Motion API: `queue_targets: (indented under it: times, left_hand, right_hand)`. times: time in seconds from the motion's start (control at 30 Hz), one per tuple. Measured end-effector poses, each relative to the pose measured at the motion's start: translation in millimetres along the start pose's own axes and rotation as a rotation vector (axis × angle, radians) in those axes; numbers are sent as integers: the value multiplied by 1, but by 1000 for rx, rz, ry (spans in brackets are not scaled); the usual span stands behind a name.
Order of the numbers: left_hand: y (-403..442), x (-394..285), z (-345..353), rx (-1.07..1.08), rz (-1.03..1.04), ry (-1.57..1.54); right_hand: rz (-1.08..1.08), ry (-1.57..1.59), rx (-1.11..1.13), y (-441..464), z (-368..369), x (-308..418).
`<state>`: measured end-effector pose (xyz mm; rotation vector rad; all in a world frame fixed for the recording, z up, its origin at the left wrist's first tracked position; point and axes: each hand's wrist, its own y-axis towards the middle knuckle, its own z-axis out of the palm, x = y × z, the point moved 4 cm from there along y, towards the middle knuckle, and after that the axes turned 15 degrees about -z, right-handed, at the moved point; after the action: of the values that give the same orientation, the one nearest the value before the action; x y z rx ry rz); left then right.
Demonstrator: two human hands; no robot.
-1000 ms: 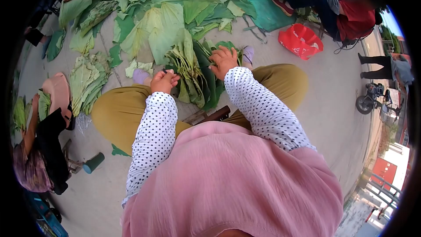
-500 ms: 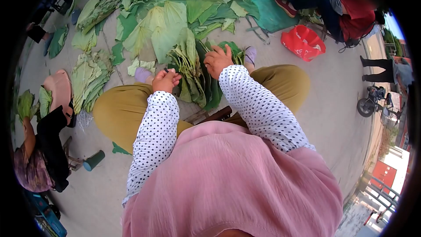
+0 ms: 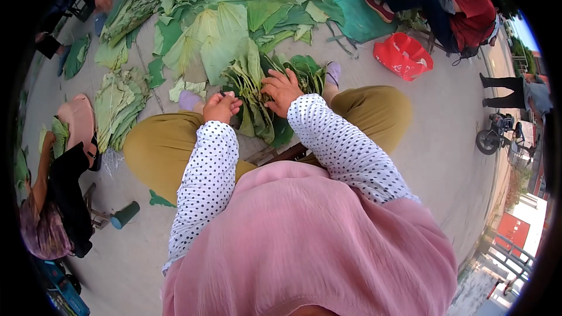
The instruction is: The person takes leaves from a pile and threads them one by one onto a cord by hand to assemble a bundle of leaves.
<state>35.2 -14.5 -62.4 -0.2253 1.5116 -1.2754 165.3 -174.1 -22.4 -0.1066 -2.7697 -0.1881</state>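
Right hand (image 3: 282, 91) has shifted inward across the leaf bundle (image 3: 249, 76); fingers spread open on the leaves, probably steadying them. Left hand (image 3: 218, 109) has fingers curled closed on a small dark item (image 3: 223, 93) beside the bundle, which sits between the feet, within easy reach.

The right hand (image 3: 282, 91) lies on the leaf bundle (image 3: 248, 86) (the left hand (image 3: 219, 107) pinches a small dark object (image 3: 222, 93)).
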Motion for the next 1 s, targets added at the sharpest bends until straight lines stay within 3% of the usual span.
queue_targets:
  times: [0.27,0.5,0.83,0.93,1.0]
  left_hand:
    - [5,-1,-4,-21,11,36]
    - [1,-1,1,6,9,9]
    - [3,-3,-5,-24,10,23]
    - [1,-3,-3,-20,8,23]
    - [0,-4,-2,-9,2,23]
  right_hand:
    - [131,-149,148,-24,-21,-19]
    - [75,-29,8,5,-1,1]
    - [70,-76,88,2,-9,-7]
    - [208,-146,148,-19,-19,-20]
    - [192,-145,121,-18,-16,-19]
